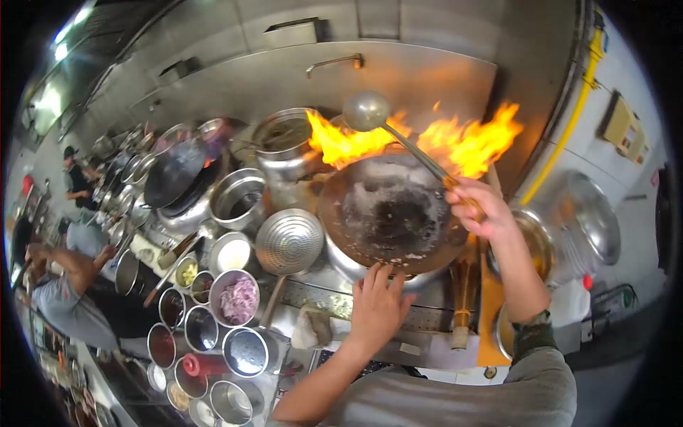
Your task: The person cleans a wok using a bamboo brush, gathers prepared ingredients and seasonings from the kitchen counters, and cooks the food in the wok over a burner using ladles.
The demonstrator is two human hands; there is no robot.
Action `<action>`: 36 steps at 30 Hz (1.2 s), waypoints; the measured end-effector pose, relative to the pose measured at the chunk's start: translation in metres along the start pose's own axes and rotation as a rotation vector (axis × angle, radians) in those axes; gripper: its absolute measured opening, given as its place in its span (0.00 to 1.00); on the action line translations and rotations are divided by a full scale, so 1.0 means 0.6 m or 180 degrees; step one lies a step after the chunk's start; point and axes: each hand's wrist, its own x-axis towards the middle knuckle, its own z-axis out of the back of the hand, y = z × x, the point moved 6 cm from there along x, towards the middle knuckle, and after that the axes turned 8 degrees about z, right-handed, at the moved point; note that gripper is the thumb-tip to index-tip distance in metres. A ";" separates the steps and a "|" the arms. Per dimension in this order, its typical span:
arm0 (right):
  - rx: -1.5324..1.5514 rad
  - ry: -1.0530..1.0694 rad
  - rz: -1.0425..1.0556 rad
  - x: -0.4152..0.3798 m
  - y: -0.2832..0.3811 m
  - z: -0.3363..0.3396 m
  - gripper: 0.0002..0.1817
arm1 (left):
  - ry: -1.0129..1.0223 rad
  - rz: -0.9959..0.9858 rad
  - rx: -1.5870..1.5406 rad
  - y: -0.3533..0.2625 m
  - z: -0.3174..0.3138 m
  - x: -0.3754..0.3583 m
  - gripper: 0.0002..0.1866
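My right hand (478,208) is closed around the wooden handle end of a ladle (367,111). The ladle's round bowl is raised over the far side of a large dark wok (395,210), which sits tilted on the burner. Grey residue and small light bits cling to the wok's inside. Tall orange flames (469,139) rise behind its far rim. My left hand (378,302) is at the near rim, fingers spread and fingertips right at the edge. Left of the wok, a perforated strainer (289,240) lies across a pot.
Several metal pots of sauces and ingredients, one with chopped purple onion (238,299), stand at left. A red squeeze bottle (205,364) lies among them. A bamboo brush (464,302) is right of the wok. Other people (78,299) work farther left. A faucet (334,64) projects from the back wall.
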 end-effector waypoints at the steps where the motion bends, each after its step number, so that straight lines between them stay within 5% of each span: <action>1: -0.0170 0.0124 0.0023 0.051 -0.012 -0.021 0.12 | 0.0159 0.0106 -0.0122 0.009 0.020 -0.015 0.18; 4: -0.1040 0.0303 0.0094 0.211 -0.068 -0.081 0.13 | 0.0480 0.0573 -0.0511 0.054 0.071 -0.083 0.20; 9: -0.2363 0.0613 0.0124 0.433 -0.201 -0.152 0.16 | 0.0019 0.1823 -0.0186 0.133 0.162 -0.241 0.18; 11: -0.2830 0.0102 0.0296 0.472 -0.232 -0.170 0.15 | -0.0224 0.2501 -0.0053 0.153 0.195 -0.321 0.17; 13: -0.2870 0.0137 0.0302 0.495 -0.249 -0.195 0.13 | -0.0361 0.3105 -0.0141 0.171 0.222 -0.398 0.16; 16: -0.0862 0.0325 -0.0586 0.525 -0.279 -0.205 0.03 | -0.0451 0.3702 -0.0298 0.163 0.257 -0.442 0.16; 17: -0.0884 0.0346 -0.0575 0.521 -0.271 -0.210 0.03 | -0.0477 0.3983 -0.0401 0.166 0.260 -0.454 0.15; 19: 0.1148 0.0261 -0.0881 0.506 -0.258 -0.227 0.05 | -0.0483 0.3965 -0.0599 0.174 0.262 -0.448 0.14; 21: 0.1383 0.0412 -0.0761 0.455 -0.229 -0.239 0.07 | -0.0426 0.3912 -0.0952 0.190 0.260 -0.436 0.13; 25: 0.2418 0.1143 -0.0575 0.312 -0.170 -0.266 0.08 | -0.0371 0.2633 -0.0808 0.222 0.242 -0.369 0.16; 27: 0.1812 0.1808 -0.0123 0.298 -0.156 -0.201 0.06 | -0.0323 0.2015 -0.0933 0.218 0.234 -0.320 0.14; 28: 0.1260 0.1113 0.0594 0.253 -0.131 -0.183 0.02 | -0.0169 0.1923 -0.1250 0.220 0.214 -0.303 0.16; 29: 0.0897 0.1468 0.0572 0.244 -0.113 -0.143 0.06 | 0.0047 0.1788 -0.1492 0.210 0.203 -0.277 0.17; 30: 0.0884 -0.0072 0.0808 0.212 -0.096 -0.107 0.12 | -0.0067 0.1419 -0.1547 0.194 0.204 -0.247 0.16; 31: 0.0133 -0.0938 0.0891 0.104 -0.078 -0.194 0.20 | 0.0045 0.1242 -0.1873 0.182 0.193 -0.219 0.16; 32: 0.0446 -0.0376 0.0894 0.087 -0.068 -0.146 0.27 | -0.0030 0.0838 -0.2143 0.176 0.165 -0.193 0.17; 33: 0.1547 0.1032 -0.0031 0.134 -0.061 -0.015 0.27 | 0.0070 0.0821 -0.2420 0.169 0.147 -0.168 0.18; 35: 0.1203 -0.0235 0.0509 0.046 -0.071 -0.017 0.27 | 0.0538 0.0777 -0.3110 0.144 0.100 -0.110 0.21; 36: 0.1171 -0.0257 0.0522 0.028 -0.081 0.006 0.27 | 0.0900 0.0787 -0.3525 0.128 0.066 -0.084 0.23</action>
